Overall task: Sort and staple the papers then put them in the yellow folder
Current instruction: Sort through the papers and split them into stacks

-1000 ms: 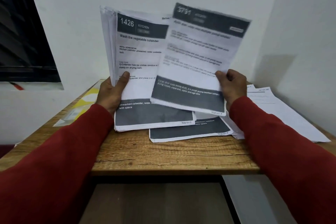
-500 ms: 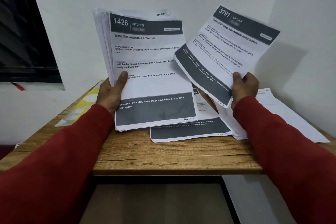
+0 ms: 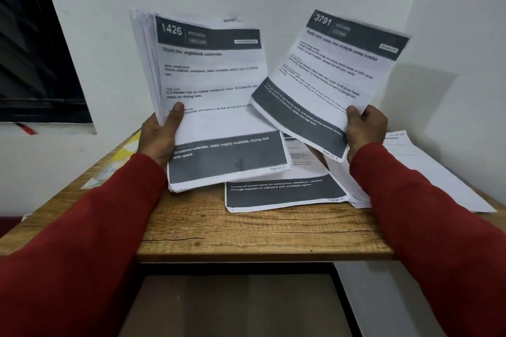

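Papers — stack (image 3: 208, 107) gripped by left hand (image 3: 160, 135), sheet 3791 (image 3: 328, 79) pinched by right hand (image 3: 365, 126).

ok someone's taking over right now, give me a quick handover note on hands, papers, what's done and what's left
Left hand grips the stack, top sheet 1426, its lower edge on the table.
Right hand pinches a single sheet, 3791, tilted, held apart to the right of the stack.
More loose papers lie flat on the table, some under the right arm.
Yellow folder lies at the table's left edge, behind the left arm.
Done: sorting is under way.
Left: finish sorting, staple (no stapler in view), put the papers in the folder.
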`<state>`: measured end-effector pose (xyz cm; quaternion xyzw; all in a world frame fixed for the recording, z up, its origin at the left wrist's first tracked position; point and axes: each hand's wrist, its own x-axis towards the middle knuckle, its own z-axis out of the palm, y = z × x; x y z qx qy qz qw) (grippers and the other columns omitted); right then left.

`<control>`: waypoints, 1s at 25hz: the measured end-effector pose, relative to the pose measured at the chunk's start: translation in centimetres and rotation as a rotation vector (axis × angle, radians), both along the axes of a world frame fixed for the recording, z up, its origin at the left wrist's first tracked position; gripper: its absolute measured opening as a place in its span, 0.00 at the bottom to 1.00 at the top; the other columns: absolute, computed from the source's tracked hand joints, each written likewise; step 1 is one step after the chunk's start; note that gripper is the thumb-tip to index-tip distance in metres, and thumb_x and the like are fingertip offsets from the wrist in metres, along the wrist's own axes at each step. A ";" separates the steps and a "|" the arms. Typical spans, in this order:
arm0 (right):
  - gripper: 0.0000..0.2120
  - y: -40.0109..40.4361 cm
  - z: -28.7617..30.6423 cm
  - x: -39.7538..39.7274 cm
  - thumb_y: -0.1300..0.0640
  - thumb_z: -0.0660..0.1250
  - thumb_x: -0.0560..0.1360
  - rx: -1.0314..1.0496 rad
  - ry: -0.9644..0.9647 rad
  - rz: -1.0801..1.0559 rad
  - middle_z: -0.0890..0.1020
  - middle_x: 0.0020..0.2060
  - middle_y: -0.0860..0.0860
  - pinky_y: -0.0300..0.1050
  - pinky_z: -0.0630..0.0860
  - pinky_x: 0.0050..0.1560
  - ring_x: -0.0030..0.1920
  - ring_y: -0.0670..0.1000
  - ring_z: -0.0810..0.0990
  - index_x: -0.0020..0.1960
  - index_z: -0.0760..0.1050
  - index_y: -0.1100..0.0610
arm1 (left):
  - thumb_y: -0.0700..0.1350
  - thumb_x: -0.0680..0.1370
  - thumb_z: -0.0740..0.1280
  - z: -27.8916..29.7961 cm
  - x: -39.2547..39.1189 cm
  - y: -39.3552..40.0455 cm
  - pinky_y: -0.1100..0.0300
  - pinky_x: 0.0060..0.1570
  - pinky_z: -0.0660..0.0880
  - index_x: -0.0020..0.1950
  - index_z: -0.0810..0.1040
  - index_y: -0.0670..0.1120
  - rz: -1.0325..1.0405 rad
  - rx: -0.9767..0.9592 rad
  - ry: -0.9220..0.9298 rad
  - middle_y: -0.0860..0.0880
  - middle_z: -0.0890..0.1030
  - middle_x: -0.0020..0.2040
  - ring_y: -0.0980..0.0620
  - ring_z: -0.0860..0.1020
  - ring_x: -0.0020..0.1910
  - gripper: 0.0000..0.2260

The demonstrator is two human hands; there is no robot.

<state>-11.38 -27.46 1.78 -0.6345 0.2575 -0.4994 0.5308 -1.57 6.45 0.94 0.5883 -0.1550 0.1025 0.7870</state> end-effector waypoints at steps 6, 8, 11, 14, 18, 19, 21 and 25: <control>0.05 2.0 0.5 -0.3 0.58 0.68 0.78 0.073 -0.038 0.351 0.83 0.40 0.49 0.32 0.77 0.38 0.38 0.46 0.79 0.46 0.80 0.59 | 0.54 0.77 0.71 -0.3 0.7 1.0 0.49 0.59 0.78 0.52 0.80 0.50 0.084 0.042 0.022 0.51 0.84 0.51 0.50 0.83 0.52 0.09; 0.04 3.1 0.0 0.0 0.61 0.68 0.78 0.088 -0.053 0.545 0.85 0.46 0.53 0.40 0.82 0.47 0.42 0.48 0.83 0.49 0.81 0.58 | 0.53 0.78 0.70 -0.6 0.1 0.3 0.50 0.58 0.79 0.51 0.80 0.50 0.015 0.080 0.050 0.50 0.84 0.51 0.49 0.83 0.51 0.08; 0.04 2.8 -0.9 0.5 0.63 0.68 0.78 0.009 0.057 0.516 0.85 0.45 0.53 0.43 0.80 0.47 0.40 0.46 0.84 0.48 0.81 0.57 | 0.53 0.77 0.70 -0.9 0.1 -0.2 0.47 0.59 0.78 0.49 0.81 0.49 -0.042 0.152 0.068 0.48 0.85 0.51 0.46 0.83 0.52 0.09; 0.06 1.5 -0.8 0.3 0.65 0.66 0.79 0.084 0.105 0.453 0.82 0.41 0.51 0.39 0.80 0.40 0.36 0.47 0.82 0.45 0.77 0.56 | 0.55 0.76 0.71 -1.0 0.8 0.4 0.44 0.60 0.77 0.48 0.81 0.49 -0.010 0.191 0.085 0.47 0.84 0.52 0.45 0.83 0.53 0.10; 0.06 2.4 -0.5 0.1 0.64 0.63 0.80 0.304 0.068 0.690 0.85 0.42 0.53 0.43 0.83 0.40 0.40 0.50 0.83 0.48 0.77 0.57 | 0.56 0.75 0.72 -1.1 0.9 0.5 0.46 0.59 0.78 0.49 0.81 0.50 -0.011 0.175 0.114 0.47 0.85 0.52 0.45 0.83 0.53 0.11; 0.05 2.7 -0.5 0.1 0.63 0.64 0.80 0.309 0.050 0.740 0.86 0.42 0.52 0.43 0.83 0.40 0.40 0.50 0.84 0.50 0.78 0.58 | 0.56 0.76 0.72 -1.1 0.8 0.4 0.46 0.58 0.78 0.50 0.81 0.49 -0.022 0.176 0.121 0.47 0.85 0.52 0.45 0.83 0.53 0.11; 0.05 3.1 -0.4 -0.1 0.63 0.66 0.79 0.259 0.035 0.788 0.87 0.44 0.51 0.43 0.83 0.45 0.44 0.51 0.84 0.53 0.79 0.58 | 0.55 0.77 0.71 -1.1 0.6 0.2 0.49 0.56 0.79 0.54 0.81 0.48 -0.062 0.165 0.124 0.46 0.85 0.53 0.44 0.83 0.53 0.13; 0.08 4.2 -0.8 -0.2 0.63 0.69 0.77 0.165 0.058 0.954 0.85 0.49 0.55 0.45 0.82 0.52 0.48 0.52 0.84 0.56 0.80 0.60 | 0.51 0.78 0.70 -1.0 0.2 -0.3 0.50 0.52 0.80 0.59 0.80 0.45 -0.064 0.212 0.115 0.45 0.85 0.53 0.45 0.83 0.50 0.13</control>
